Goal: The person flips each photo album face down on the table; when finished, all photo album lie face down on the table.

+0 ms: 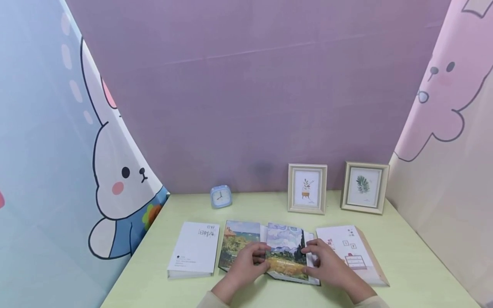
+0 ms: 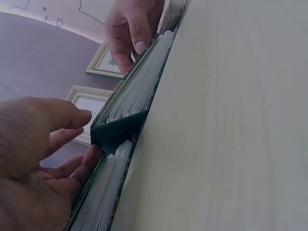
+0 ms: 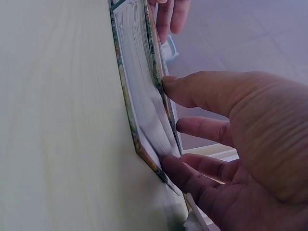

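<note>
Head view: the left hand (image 1: 248, 264) and right hand (image 1: 329, 265), fingers loosely spread, just touch both sides of the mountain-picture book (image 1: 286, 254) on the surface (image 1: 262, 205); left wrist view: left fingers (image 2: 89, 166) reach its dark spine (image 2: 120, 131) (another book (image 1: 239, 241) lies just beside); right wrist view: the right thumb (image 3: 185, 90) touches its cover.

Best I can read is 时光 in big characters on the white book (image 1: 192, 250) to my left, probably 旧 before it; its small print's mush. The cypress-cover book (image 1: 285, 244) has a pale title line, too blurry for me. Characters on the furniture-drawing book (image 1: 340, 241): tiny, illegible.
</note>
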{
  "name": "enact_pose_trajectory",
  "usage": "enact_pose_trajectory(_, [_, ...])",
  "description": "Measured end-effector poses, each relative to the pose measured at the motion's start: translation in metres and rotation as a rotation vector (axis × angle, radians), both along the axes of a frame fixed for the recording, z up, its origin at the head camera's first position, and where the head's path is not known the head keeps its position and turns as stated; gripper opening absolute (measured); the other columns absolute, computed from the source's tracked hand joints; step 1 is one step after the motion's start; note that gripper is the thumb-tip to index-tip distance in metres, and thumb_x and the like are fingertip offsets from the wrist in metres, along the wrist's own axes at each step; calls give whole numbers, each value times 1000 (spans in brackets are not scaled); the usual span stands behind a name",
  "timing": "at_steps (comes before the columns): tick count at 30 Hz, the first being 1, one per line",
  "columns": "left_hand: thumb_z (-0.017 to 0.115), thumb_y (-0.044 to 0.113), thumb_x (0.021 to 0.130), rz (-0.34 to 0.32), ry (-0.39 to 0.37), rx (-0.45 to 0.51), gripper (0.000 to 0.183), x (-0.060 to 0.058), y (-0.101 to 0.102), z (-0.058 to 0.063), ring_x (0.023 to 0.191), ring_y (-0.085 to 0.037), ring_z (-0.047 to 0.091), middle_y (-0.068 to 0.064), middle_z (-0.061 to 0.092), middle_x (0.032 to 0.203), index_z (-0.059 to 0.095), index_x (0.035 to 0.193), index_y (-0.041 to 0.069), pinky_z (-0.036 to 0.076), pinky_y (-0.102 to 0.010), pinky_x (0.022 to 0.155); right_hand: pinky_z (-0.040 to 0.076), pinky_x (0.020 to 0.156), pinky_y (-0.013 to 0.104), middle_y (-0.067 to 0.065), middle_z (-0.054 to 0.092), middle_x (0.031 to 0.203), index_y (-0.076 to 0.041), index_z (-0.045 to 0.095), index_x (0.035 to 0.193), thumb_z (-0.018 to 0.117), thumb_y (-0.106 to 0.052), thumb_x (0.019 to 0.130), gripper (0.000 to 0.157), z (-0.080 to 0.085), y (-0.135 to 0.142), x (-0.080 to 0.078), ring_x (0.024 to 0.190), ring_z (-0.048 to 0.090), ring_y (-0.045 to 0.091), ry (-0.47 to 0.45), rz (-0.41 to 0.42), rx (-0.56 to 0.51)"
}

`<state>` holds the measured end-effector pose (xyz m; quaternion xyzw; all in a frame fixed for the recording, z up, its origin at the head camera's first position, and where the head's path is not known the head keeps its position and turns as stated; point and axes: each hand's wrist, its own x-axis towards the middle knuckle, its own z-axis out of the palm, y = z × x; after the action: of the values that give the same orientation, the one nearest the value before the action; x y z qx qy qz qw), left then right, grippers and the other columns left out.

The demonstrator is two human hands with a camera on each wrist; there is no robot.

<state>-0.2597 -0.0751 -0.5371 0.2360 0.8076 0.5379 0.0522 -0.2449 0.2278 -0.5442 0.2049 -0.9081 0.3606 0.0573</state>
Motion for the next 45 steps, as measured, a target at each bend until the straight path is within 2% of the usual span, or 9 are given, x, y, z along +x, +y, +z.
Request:
enact_pose_trajectory(5, [79,8,91,7,-2,3,38,1,1,0,104,-19,69,-6,61,128,70,128,10,59,-25,88,52,67,24,20,57,136,-8,73,122,92,-29,80,51,1,0,0,77,55,6,-6,-7,8])
enact_pose_trajectory(9, [78,10,92,9,0,17,36,2,3,1,108,-22,68,-8,59,137,71,128,12,58,-23,89,54,66,24,22,55,136,-6,72,123,92,-25,80,51,3,-1,1,75,58,7,-24,-3,-7])
enact_pose_trajectory(17, [76,10,95,-10,-12,101,35,2,4,2,117,-35,66,-18,53,150,70,129,12,57,-25,93,56,66,24,22,54,136,-6,71,123,91,-23,81,50,3,-1,1,74,59,7,-37,4,-34])
enact_pose_trajectory(21, [75,12,96,-7,-34,147,34,2,4,3,122,-33,64,-14,53,153,70,130,13,57,-30,98,56,66,24,21,54,135,-6,71,124,92,-25,81,51,2,0,1,74,59,6,-32,4,-56])
enact_pose_trajectory(26, [75,11,96,-11,-21,200,35,1,5,1,126,-33,62,-13,54,153,69,131,11,55,-35,103,58,70,25,16,54,134,-9,71,123,92,-31,81,53,1,-1,0,80,63,12,-68,-16,-95])
enact_pose_trajectory(31, [72,5,96,-50,-23,273,41,0,4,1,129,-39,60,-16,52,154,65,137,5,56,-30,100,60,72,27,15,54,133,-9,70,124,92,-32,81,53,1,-1,0,83,65,14,-66,-6,-110])
enact_pose_trajectory(36, [70,3,97,-89,-62,335,46,0,2,3,133,-42,56,-14,50,157,60,142,3,57,-29,99,62,75,28,15,54,134,-9,69,125,91,-30,82,52,3,-3,2,88,67,18,-76,-4,-125])
enact_pose_trajectory(41, [70,6,97,-85,-84,341,48,-1,3,3,135,-41,54,-10,54,153,59,144,7,55,-29,101,63,78,30,16,55,134,-9,69,125,91,-27,82,51,4,-4,5,101,67,29,-66,-5,-142])
enact_pose_trajectory(45, [71,7,98,-84,-104,361,50,1,3,4,137,-41,53,-8,53,155,59,146,10,56,-32,100,63,79,30,16,55,135,-9,69,126,91,-26,82,51,3,-5,5,107,64,32,-57,2,-168])
